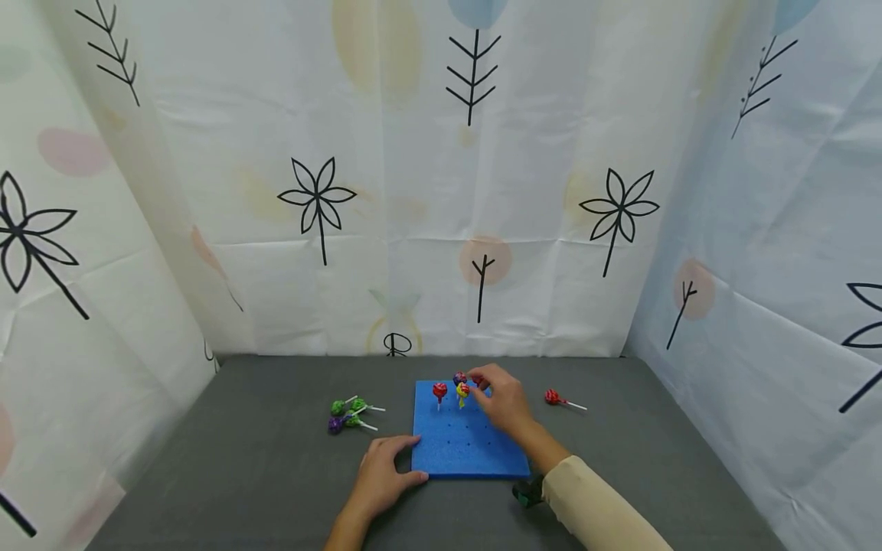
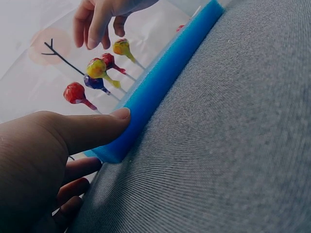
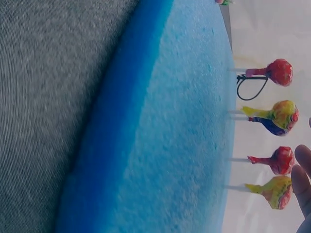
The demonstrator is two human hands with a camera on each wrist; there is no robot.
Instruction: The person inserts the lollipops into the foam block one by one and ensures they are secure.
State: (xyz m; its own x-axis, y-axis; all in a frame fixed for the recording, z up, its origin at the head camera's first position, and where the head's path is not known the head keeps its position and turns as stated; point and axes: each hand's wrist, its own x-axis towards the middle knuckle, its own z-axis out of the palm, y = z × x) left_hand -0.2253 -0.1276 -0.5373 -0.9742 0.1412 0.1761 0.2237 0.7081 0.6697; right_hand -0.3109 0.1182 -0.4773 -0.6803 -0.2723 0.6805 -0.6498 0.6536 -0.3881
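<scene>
A blue foam board (image 1: 455, 459) with rows of small holes lies on the table. Several wrapped lollipops stand in its far part: a red lollipop (image 1: 439, 390), a purple lollipop (image 1: 459, 378), a yellow lollipop (image 1: 463, 390), plus another red lollipop (image 3: 283, 160) and another yellow lollipop (image 3: 274, 192). My left hand (image 1: 382, 471) holds the board's near left corner, thumb on the front edge, fingers along the left side. Over the far right part is my right hand (image 1: 503, 398), holding nothing, its fingertips close beside that second yellow lollipop; in the head view the hand hides it.
Left of the board lie several green lollipops (image 1: 358, 405) and a purple one (image 1: 335, 425). One red lollipop (image 1: 552, 396) lies to the right. A dark object (image 1: 527, 492) sits beside the right sleeve. Patterned cloth (image 1: 413, 291) hangs behind the grey table (image 1: 276, 474).
</scene>
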